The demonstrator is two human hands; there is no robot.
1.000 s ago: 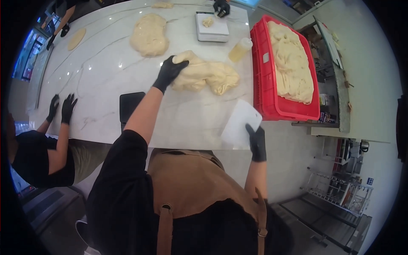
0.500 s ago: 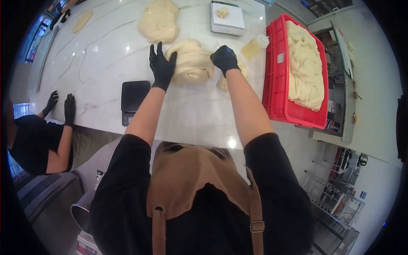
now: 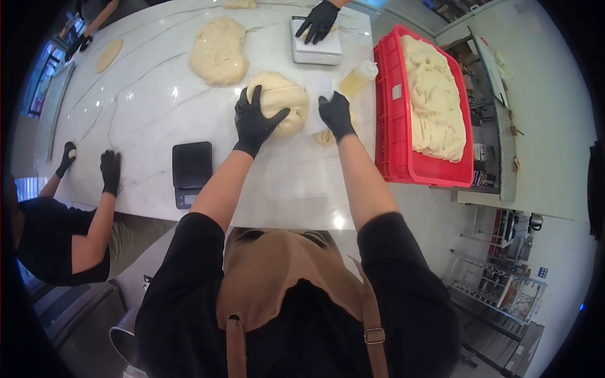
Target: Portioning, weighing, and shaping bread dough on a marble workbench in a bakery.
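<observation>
The counter (image 3: 145, 126) serves as the work surface. A red crate (image 3: 389, 138), holding a large dough batch (image 3: 435, 101), is placed along its right side. A flat dough slab (image 3: 219, 53) is laid farther back on the counter. Nearer the wearer, the dough mass (image 3: 287, 97) is rounded up between slab and crate – this is the piece being worked. A white scale (image 3: 318, 57) is stationed behind it, with a co-worker's gloved hand (image 3: 319, 22) over its platform; a black scale (image 3: 192, 165) is set to the left. A bottle (image 3: 358, 77) is stood near the crate.

The left hand (image 3: 254, 124) is spread, fingers and thumb laid against the dough mass. The right hand (image 3: 336, 115) is closed on a pale scraper (image 3: 320, 89), held just beside the mass. A small dough piece (image 3: 325, 137) is partly hidden behind scraper and right hand.

The step in hand is judged to be dividing or gathering with the scraper. For the next move, the mass should be steadied by the left hand and the blade kept square to the counter – whether mass and piece are fully parted cannot be told.
</observation>
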